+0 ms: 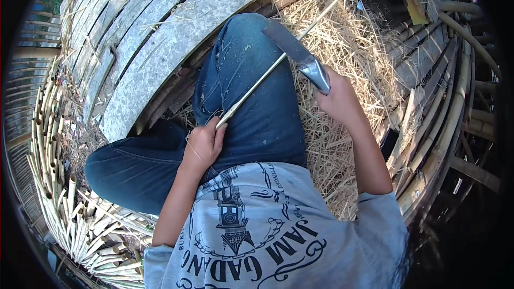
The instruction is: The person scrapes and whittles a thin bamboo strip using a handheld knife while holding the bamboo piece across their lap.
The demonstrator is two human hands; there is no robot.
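Head view: a seated person in a printed gray shirt [251,225] and blue jeans [262,107], legs bent, seen from above.
Left hand [204,142]: closed around the near end of a thin pale stick [262,77], thumb along it, beside the thigh.
Right hand [341,99]: gripped around the metal handle [316,75] of a broad-bladed knife [289,45], out past the knee.
Stick: slanting from the left hand across the raised leg, its far end over the shavings.
Knife: its blade crossing over the stick beside the knee; whether the edge touches the stick, I cannot tell.
Jeans: dotted with small pale flecks.
Shavings [342,171]: a thick, straw-colored heap beside the raised leg, under the right forearm.
Planks [171,37]: gray, weathered, side by side beyond the knees, with narrow gaps between them.
Cut bamboo pieces [99,235]: piled on the person's left, many ends facing up.
Bamboo poles [450,128]: long and curved in the view, on the person's right.
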